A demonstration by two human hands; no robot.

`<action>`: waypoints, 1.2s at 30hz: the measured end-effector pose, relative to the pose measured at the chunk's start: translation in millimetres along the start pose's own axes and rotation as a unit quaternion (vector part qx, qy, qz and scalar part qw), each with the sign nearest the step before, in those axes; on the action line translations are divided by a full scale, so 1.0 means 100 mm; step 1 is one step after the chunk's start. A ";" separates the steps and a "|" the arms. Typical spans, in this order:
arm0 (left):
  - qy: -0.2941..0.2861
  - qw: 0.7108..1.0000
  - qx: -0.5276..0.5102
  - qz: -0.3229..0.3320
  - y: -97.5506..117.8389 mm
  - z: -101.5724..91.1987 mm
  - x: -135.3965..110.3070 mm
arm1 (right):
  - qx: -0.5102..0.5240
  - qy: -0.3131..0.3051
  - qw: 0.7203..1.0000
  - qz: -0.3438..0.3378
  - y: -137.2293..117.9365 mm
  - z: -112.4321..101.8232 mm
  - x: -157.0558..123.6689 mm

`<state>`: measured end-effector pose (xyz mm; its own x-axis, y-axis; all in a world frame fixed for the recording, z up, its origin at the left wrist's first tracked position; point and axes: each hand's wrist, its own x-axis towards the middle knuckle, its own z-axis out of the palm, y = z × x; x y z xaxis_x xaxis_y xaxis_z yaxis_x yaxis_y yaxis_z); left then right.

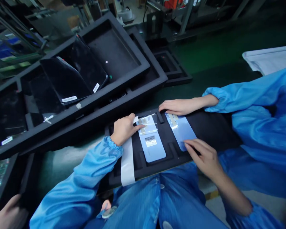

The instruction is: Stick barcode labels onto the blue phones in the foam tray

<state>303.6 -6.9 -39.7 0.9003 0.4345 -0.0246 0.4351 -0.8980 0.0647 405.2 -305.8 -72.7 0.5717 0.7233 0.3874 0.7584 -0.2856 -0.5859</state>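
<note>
Two pale blue phone back panels lie side by side in a black foam tray point(138, 165). My left hand point(124, 129) is on the left panel point(152, 148), its fingers at a white tab point(135, 119) on a clear film point(147, 124). My right hand point(202, 156) is open, with its fingertips at the lower edge of the right panel point(181, 132). A co-worker's hand point(181, 106) in a blue sleeve rests on that panel's upper end, over beige strips. A white band point(128, 162) crosses the foam tray beside my left wrist.
Black foam trays point(114, 54) holding dark glass-fronted phones point(72, 74) stand to the upper left. A white cloth point(269, 58) lies on the green bench at the right. Another person's hand point(7, 214) shows at the lower left corner. Machinery stands at the back.
</note>
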 end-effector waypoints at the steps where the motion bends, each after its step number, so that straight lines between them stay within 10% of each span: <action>1: 0.004 1.000 0.001 -0.001 0.00 0.01 -0.01 | -0.011 0.009 1.000 -0.009 0.00 0.01 -0.07; 36: -0.009 0.998 -0.039 -0.045 0.03 -0.01 -0.02 | 0.047 -0.096 0.993 0.047 -0.31 0.28 0.33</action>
<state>303.4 -10.1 -38.3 0.8575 0.5119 -0.0522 0.5138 -0.8465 0.1393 391.5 -255.6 -61.3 0.5615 0.8053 0.1904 0.6663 -0.3036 -0.6810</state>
